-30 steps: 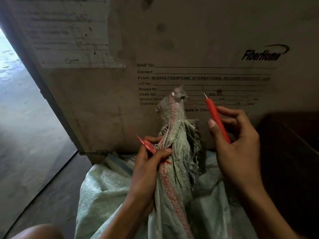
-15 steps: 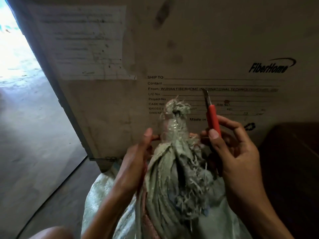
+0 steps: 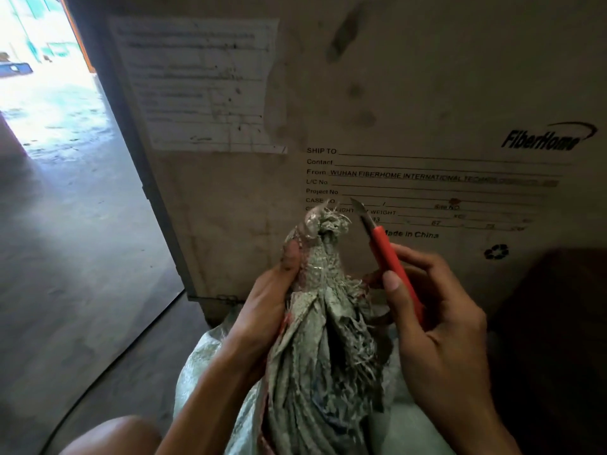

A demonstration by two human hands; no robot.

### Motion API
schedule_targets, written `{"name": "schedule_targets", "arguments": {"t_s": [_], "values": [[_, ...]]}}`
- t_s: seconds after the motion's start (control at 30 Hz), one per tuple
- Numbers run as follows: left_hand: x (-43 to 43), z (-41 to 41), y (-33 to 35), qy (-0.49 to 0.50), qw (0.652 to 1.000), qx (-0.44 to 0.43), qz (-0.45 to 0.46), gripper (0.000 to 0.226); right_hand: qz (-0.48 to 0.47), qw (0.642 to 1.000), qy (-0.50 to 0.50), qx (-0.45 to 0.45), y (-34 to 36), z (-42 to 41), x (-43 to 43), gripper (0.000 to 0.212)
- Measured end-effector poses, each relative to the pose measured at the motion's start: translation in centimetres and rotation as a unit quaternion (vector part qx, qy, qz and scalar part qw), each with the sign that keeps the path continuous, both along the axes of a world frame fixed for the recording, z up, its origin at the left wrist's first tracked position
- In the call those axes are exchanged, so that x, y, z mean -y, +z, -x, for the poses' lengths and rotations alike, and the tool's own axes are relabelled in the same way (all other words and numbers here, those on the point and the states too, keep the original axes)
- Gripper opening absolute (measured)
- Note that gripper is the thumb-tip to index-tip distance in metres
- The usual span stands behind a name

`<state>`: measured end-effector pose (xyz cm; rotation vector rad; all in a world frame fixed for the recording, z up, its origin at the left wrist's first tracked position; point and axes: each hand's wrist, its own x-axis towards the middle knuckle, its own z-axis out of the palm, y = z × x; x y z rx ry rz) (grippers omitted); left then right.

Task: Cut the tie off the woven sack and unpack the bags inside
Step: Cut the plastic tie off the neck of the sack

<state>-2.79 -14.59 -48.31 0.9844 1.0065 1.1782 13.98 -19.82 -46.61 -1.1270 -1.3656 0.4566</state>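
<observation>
A pale green woven sack [image 3: 315, 372] with a red stripe stands in front of me, its frayed neck gathered upright. A tie [image 3: 320, 236] cinches the neck just under the tuft at the top. My left hand [image 3: 272, 303] grips the neck from the left, thumb pressed just below the tie. My right hand [image 3: 437, 320] holds a red utility knife [image 3: 391, 261], blade out and pointing up-left, just right of the tied top and apart from it. The sack's contents are hidden.
A large cardboard crate [image 3: 410, 103] with a shipping label and a pasted sheet stands right behind the sack. Concrete floor [image 3: 72, 257] stretches left toward a bright doorway. A dark object [image 3: 558, 307] sits at the right. My knee [image 3: 111, 435] shows at the bottom.
My left hand has shifted from pinching a red strip on the sack to gripping the gathered neck upright. The knife blade has been extended and lowered closer to the tied top.
</observation>
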Motion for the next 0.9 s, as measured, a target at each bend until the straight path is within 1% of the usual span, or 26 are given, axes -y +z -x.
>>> {"name": "schedule_targets", "arguments": {"t_s": [0.1,0.2,0.3,0.5,0.77,0.9], "values": [[-0.2,0.2,0.0,0.043,0.999,0.016,-0.012,0.059,-0.059,0.993,-0.061,0.087,-0.3,-0.1,0.2,0.025],[-0.4,0.5,-0.1,0.089,0.996,0.015,-0.019,0.059,-0.070,0.984,-0.065,0.150,-0.5,-0.3,0.3,0.027],[-0.4,0.4,-0.3,0.110,0.993,-0.001,-0.029,0.067,-0.062,0.974,-0.060,0.211,-0.8,0.2,0.3,0.030],[-0.3,0.2,-0.5,0.120,0.992,-0.006,-0.037,0.070,-0.063,0.965,-0.063,0.246,-1.0,0.8,0.3,0.029],[0.0,-0.5,-0.8,0.099,0.993,0.008,-0.066,0.057,-0.065,0.964,-0.059,0.250,-1.2,1.1,0.3,0.026],[0.1,-0.6,-0.7,0.091,0.993,0.012,-0.077,0.059,-0.059,0.968,-0.058,0.235,-1.4,1.2,0.2,0.026]]}}
